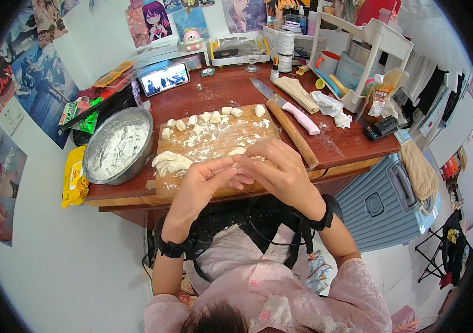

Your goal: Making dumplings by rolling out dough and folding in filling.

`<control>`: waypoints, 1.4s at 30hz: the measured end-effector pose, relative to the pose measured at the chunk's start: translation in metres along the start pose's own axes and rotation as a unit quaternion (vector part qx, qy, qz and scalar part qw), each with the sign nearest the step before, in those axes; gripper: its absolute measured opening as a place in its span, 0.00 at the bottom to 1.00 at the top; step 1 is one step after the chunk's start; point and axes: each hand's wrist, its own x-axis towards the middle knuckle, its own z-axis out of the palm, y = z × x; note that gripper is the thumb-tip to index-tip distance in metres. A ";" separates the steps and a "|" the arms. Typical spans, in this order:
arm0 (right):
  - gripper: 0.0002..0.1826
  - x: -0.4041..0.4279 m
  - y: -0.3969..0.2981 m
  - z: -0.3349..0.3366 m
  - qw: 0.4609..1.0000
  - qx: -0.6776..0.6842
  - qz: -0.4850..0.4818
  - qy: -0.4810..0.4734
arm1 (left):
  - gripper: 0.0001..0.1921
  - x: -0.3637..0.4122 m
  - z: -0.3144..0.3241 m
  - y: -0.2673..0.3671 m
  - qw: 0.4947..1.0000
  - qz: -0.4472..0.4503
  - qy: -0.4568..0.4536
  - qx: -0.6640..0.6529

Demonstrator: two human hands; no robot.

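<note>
My left hand [211, 177] and my right hand [280, 164] meet fingertip to fingertip over the near edge of a floured wooden cutting board [166, 192]. Their fingers are bent inward and hide whatever may be between them. Beside my left hand lies a pleated mass of pale dough [172, 162]. Part of another pale dough piece [237, 151] shows just behind my right fingers. Several small cut dough pieces [215, 118] stand along the board's far side. A wooden rolling pin [292, 133] rests slantwise at the board's right edge, beside a kitchen knife [301, 118] with a pink handle.
A flour-dusted metal bowl [147, 141] stands left of the board, near a yellow wipes pack [76, 177]. Behind it leans a lit phone [165, 79]. To the right are crumpled tissue [332, 108], a remote control [380, 127] and a white shelf rack [382, 41]. A blue suitcase [374, 204] stands below.
</note>
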 end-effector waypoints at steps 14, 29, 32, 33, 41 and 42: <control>0.23 0.001 -0.013 0.001 0.976 0.191 0.084 -0.058 | 0.09 -0.002 -0.008 -0.006 0.996 0.038 0.048 0.062; 0.10 -0.009 -0.009 0.003 0.987 0.068 0.116 -0.090 | 0.12 -0.002 0.008 -0.001 0.994 0.022 0.047 0.094; 0.10 -0.007 -0.009 0.006 0.988 0.092 0.105 -0.062 | 0.13 -0.003 0.003 -0.006 0.995 0.023 0.033 0.093; 0.11 -0.008 -0.008 0.007 0.989 0.094 0.092 -0.066 | 0.14 -0.002 0.001 -0.007 0.996 0.021 0.020 0.088; 0.19 -0.004 -0.010 0.003 0.995 0.015 0.039 -0.086 | 0.12 -0.006 0.002 0.007 1.000 -0.020 -0.009 0.021; 0.21 -0.003 -0.011 0.003 0.995 0.021 0.046 -0.083 | 0.12 -0.007 0.002 0.007 0.999 -0.025 -0.009 0.021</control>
